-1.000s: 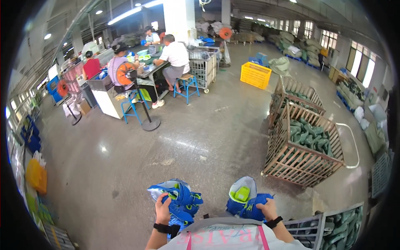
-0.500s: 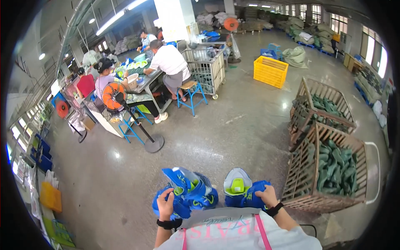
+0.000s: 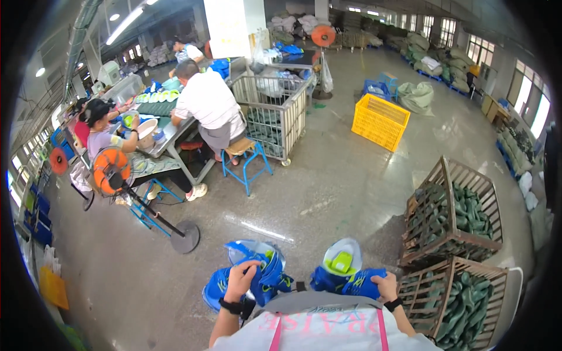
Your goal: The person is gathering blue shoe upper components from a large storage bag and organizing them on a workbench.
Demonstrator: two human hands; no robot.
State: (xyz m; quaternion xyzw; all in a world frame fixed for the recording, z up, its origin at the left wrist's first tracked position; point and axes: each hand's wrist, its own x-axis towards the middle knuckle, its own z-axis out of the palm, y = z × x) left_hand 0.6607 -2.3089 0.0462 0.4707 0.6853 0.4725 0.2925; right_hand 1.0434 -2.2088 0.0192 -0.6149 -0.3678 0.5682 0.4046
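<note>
My left hand [image 3: 240, 281] grips a bundle of blue shoe uppers [image 3: 257, 266] with green and white trim, held low in front of my chest. My right hand [image 3: 387, 286] holds a second bundle of blue shoe uppers [image 3: 345, 272], topped by a white piece with a green insert. Both wrists wear black bands. The two bundles hang side by side above the polished concrete floor [image 3: 328, 193], a small gap between them.
Two wooden crates of dark green parts [image 3: 453, 213] stand to my right, one nearer at the lower right. Ahead are a wire cart [image 3: 275, 120], a yellow plastic crate [image 3: 379, 121], a worktable with seated people [image 3: 205, 108], a blue stool [image 3: 246, 161] and an orange standing fan [image 3: 111, 172].
The view has moved forward toward the worktable and wire cart. The wooden crates have slid to my right and closer. Both hands keep their bundles; the left bundle shifted slightly.
</note>
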